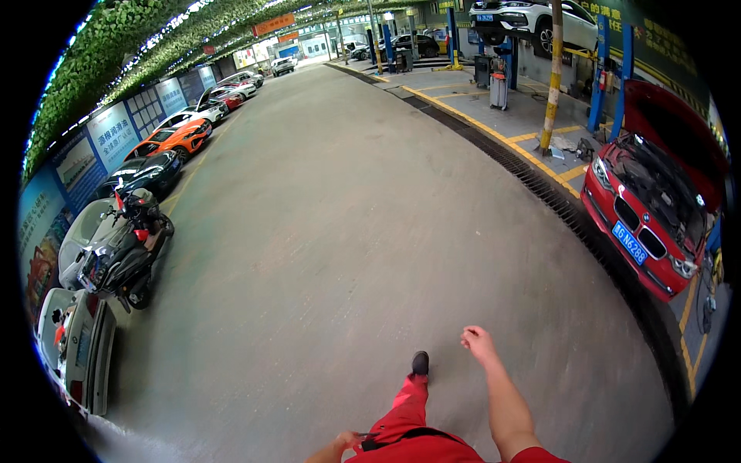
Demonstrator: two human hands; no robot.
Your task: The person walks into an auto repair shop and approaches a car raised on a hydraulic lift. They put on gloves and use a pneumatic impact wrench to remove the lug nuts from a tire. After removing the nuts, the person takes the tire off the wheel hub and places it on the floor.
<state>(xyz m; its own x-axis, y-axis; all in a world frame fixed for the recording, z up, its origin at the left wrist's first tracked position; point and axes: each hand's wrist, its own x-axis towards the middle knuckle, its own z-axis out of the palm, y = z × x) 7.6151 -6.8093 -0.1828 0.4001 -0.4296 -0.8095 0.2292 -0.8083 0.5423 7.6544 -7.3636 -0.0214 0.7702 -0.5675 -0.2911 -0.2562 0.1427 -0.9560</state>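
Note:
My right hand (477, 342) is held out in front of me over the concrete floor, its fingers loosely curled and nothing visible in them. Low at my waist, my left hand (346, 442) is closed beside the dark belt area of my red clothes. A thin dark item (366, 435) shows at its fingertips, too small to name. One leg in red trousers (411, 397) is stretched forward, with a black shoe (420, 363) on the floor.
A red car (644, 208) with its hood raised stands at right, behind a floor drain grate (540, 185). Near it are a striped post (553, 85) and a white car (532, 19) on a lift. Along the left wall stand a black scooter (127, 258) and parked cars, including an orange one (171, 139).

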